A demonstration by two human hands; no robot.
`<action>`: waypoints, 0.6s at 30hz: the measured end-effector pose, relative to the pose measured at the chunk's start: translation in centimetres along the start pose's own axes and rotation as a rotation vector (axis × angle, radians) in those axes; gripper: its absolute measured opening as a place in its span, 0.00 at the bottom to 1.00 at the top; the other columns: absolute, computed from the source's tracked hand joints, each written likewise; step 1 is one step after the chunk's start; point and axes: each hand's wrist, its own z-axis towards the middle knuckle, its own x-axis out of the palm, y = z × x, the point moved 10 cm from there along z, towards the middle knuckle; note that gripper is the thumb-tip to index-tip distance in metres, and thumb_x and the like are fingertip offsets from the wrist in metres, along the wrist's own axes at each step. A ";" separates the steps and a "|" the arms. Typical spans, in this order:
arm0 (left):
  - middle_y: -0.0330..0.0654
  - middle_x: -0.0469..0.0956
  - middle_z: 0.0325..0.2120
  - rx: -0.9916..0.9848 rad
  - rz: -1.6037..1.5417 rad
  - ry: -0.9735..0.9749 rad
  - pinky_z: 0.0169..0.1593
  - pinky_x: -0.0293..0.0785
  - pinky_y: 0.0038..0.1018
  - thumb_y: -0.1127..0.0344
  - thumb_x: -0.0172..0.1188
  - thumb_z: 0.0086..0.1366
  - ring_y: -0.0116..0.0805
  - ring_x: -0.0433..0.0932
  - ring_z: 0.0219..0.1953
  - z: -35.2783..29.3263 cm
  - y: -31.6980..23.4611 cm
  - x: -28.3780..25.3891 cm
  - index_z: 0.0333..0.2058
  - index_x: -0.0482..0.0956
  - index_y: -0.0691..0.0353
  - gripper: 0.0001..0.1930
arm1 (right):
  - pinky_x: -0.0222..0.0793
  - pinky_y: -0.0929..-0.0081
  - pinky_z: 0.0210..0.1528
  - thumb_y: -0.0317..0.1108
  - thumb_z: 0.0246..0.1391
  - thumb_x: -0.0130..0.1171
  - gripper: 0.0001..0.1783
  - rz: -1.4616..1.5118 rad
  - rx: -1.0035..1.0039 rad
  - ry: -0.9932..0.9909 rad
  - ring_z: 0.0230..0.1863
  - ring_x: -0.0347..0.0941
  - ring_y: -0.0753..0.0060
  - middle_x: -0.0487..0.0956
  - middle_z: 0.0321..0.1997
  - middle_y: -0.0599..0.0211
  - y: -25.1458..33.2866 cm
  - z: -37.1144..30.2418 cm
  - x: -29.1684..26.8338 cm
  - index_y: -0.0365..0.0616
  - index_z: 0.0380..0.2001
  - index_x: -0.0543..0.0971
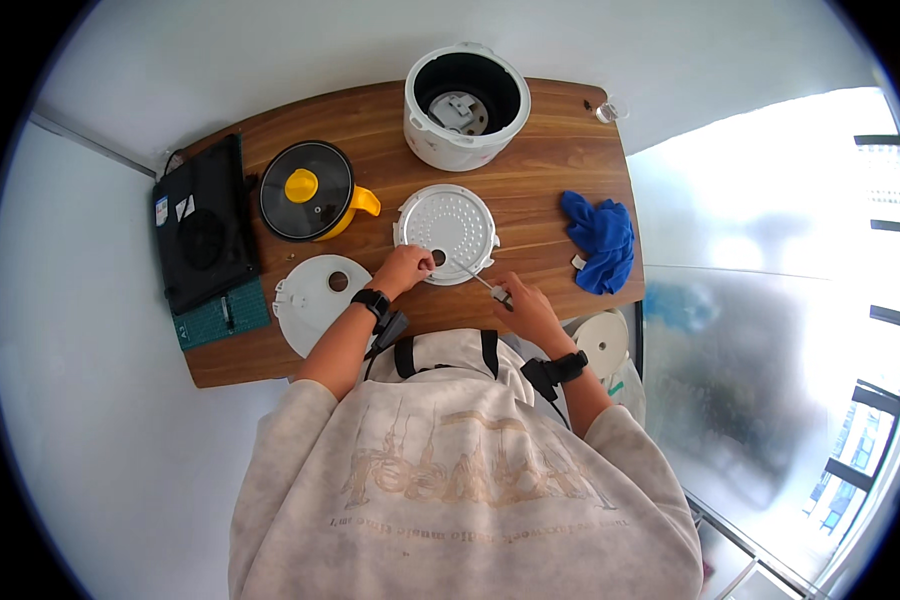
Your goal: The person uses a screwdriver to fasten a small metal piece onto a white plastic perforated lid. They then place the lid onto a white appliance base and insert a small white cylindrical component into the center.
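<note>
A round silver inner lid plate (450, 215) with many small dimples lies on the wooden table in front of me. My left hand (406, 270) rests at its near left edge, beside a dark round hole, with the fingers closed; whatever they pinch is hidden. Wrapped around the handle of a screwdriver (499, 293), my right hand (532, 318) is just off the plate's near right edge. The screwdriver's thin shaft slants up and left over the plate. Left of my left forearm lies a white round lid cover (310, 300) with a hole in it.
An open white rice cooker body (454, 150) stands at the back. A yellow pot with a glass lid (320, 205) is at the left, beside a black flat appliance (205, 225) and a green cutting mat (235, 315). A blue cloth (605, 245) lies at the right.
</note>
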 end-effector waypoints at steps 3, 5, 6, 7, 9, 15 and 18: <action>0.48 0.83 0.28 -0.001 -0.002 0.002 0.39 0.78 0.33 0.78 0.65 0.49 0.42 0.83 0.33 0.2 0.3 0.2 0.30 0.85 0.62 0.08 | 0.73 0.49 0.38 0.32 0.52 0.58 0.19 -0.003 0.013 0.003 0.38 0.79 0.41 0.82 0.34 0.48 0.3 -0.4 0.0 0.47 0.48 0.71; 0.48 0.83 0.28 0.001 -0.002 0.023 0.39 0.78 0.32 0.78 0.65 0.49 0.42 0.83 0.33 0.3 0.5 0.4 0.30 0.85 0.62 0.08 | 0.73 0.49 0.38 0.32 0.52 0.58 0.19 -0.016 0.015 0.005 0.37 0.79 0.41 0.82 0.33 0.49 0.3 -0.4 0.2 0.47 0.48 0.71; 0.48 0.83 0.28 0.001 -0.006 0.034 0.39 0.78 0.32 0.78 0.66 0.48 0.41 0.83 0.33 0.4 0.5 0.5 0.30 0.85 0.62 0.09 | 0.73 0.49 0.39 0.32 0.51 0.58 0.20 -0.012 0.008 0.011 0.37 0.79 0.41 0.82 0.33 0.49 0.3 -0.4 0.3 0.48 0.49 0.71; 0.48 0.83 0.28 0.000 -0.010 0.044 0.39 0.78 0.32 0.78 0.67 0.47 0.41 0.83 0.33 0.4 0.5 0.5 0.30 0.85 0.62 0.09 | 0.73 0.49 0.39 0.32 0.51 0.59 0.20 -0.009 0.001 0.018 0.38 0.79 0.41 0.82 0.33 0.49 0.3 -0.4 0.5 0.48 0.49 0.71; 0.47 0.83 0.28 -0.007 -0.010 0.062 0.39 0.78 0.32 0.77 0.69 0.46 0.41 0.82 0.34 0.4 0.3 0.4 0.30 0.85 0.62 0.09 | 0.74 0.49 0.39 0.31 0.51 0.59 0.21 -0.011 0.001 0.029 0.38 0.79 0.41 0.82 0.33 0.50 0.4 -0.4 0.7 0.49 0.50 0.71; 0.46 0.83 0.29 -0.006 0.001 0.073 0.40 0.78 0.32 0.73 0.74 0.44 0.40 0.82 0.34 0.3 -0.1 0.6 0.29 0.83 0.62 0.11 | 0.74 0.49 0.40 0.32 0.51 0.59 0.22 -0.027 -0.009 0.004 0.38 0.79 0.41 0.83 0.35 0.51 0.7 -0.8 0.9 0.49 0.51 0.70; 0.45 0.83 0.29 -0.022 0.022 0.087 0.40 0.78 0.31 0.72 0.74 0.47 0.38 0.83 0.33 0.6 0.5 0.7 0.29 0.83 0.63 0.10 | 0.74 0.48 0.40 0.32 0.51 0.59 0.22 -0.036 0.005 0.009 0.38 0.79 0.41 0.83 0.36 0.52 0.5 -0.8 0.9 0.48 0.51 0.70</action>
